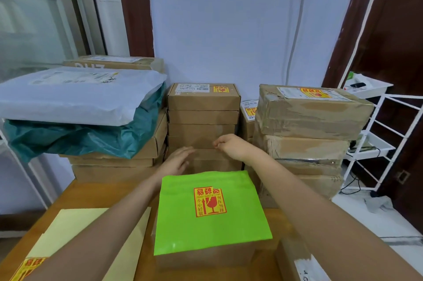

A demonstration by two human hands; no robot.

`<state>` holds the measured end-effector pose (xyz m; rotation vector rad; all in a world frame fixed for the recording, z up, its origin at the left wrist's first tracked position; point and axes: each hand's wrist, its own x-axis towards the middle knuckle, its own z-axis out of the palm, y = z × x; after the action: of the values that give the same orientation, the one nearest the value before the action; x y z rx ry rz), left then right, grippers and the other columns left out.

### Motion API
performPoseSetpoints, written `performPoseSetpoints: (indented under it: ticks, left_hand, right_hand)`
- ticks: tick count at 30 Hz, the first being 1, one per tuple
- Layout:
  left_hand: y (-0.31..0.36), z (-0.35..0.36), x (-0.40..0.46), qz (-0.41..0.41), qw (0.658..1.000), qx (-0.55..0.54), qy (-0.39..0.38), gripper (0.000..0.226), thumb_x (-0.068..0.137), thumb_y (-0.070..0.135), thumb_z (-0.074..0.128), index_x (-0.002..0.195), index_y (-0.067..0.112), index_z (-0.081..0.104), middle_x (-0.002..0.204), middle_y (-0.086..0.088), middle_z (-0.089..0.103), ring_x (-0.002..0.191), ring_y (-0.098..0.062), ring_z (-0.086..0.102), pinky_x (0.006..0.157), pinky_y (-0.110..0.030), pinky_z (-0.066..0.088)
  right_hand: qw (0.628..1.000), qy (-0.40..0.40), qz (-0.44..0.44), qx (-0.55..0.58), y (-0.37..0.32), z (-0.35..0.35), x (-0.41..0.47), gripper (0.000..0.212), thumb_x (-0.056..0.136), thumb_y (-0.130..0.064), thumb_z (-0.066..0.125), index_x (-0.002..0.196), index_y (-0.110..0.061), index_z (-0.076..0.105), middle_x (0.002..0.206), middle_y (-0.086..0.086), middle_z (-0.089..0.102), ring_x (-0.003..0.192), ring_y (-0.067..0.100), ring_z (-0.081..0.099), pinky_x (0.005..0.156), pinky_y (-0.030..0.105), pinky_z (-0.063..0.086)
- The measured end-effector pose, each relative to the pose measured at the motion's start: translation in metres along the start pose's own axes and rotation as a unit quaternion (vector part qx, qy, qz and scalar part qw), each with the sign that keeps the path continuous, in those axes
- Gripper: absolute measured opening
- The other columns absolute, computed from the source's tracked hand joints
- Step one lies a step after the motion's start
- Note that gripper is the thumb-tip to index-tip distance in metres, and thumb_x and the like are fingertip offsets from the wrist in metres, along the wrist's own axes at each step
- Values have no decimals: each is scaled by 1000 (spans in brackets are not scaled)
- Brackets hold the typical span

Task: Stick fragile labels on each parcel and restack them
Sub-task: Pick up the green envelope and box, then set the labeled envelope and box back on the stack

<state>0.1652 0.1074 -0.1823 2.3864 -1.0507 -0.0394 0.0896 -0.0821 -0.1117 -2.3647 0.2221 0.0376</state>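
Note:
A bright green parcel [210, 212] lies on a brown box in front of me, with a red-and-yellow fragile label [210, 201] stuck on its top. Both my arms reach past it toward the middle stack of cardboard boxes [202, 118]. My left hand [177, 161] is stretched out flat with straight fingers, near the stack's lower boxes. My right hand [231, 144] has loosely curled fingers against the stack's front and holds nothing that I can see. A sheet of fragile labels [27, 267] lies at the lower left on pale yellow backing paper [75, 225].
On the left, a white mailer bag [75, 95] and a teal bag [68, 138] lie on more boxes. A labelled stack of taped boxes [306, 118] stands at the right, beside a white wire rack [375, 134]. Another box [297, 262] sits at the lower right.

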Motion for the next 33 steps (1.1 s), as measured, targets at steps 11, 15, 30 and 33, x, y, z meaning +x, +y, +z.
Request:
performPoseSetpoints:
  ticks: [11, 15, 30, 33]
  left_hand:
    - [-10, 20, 18, -10, 985, 171, -7, 56, 100, 28, 40, 151, 12, 20, 158, -6, 18, 145, -17, 16, 114, -24, 14]
    - [-10, 18, 14, 15, 991, 129, 41, 42, 99, 26, 44, 138, 11, 46, 141, -6, 47, 131, -22, 39, 104, -26, 30]
    - [-7, 4, 23, -20, 991, 132, 29, 45, 95, 33, 49, 134, 10, 47, 138, -5, 44, 126, -22, 39, 101, -31, 34]
    - [-6, 3, 27, -16, 990, 137, 30, 48, 94, 32, 50, 136, 11, 45, 140, -5, 45, 127, -22, 38, 102, -29, 32]
  right_hand:
    - [991, -83, 39, -95, 14, 19, 22, 35, 95, -4, 37, 119, 6, 61, 124, 21, 60, 106, 29, 57, 81, 28, 46]
    - [990, -67, 22, -123, 18, 14, 25, 39, 96, -4, 37, 131, -1, 55, 139, 11, 52, 129, 25, 46, 103, 25, 36]
    - [984, -15, 31, -172, 20, 12, 36, 45, 92, -17, 41, 136, -22, 52, 145, 1, 47, 132, 23, 43, 106, 29, 37]
    - [985, -7, 40, -170, 19, 14, 41, 45, 91, -19, 41, 134, -24, 53, 142, 3, 50, 129, 25, 46, 105, 33, 39]
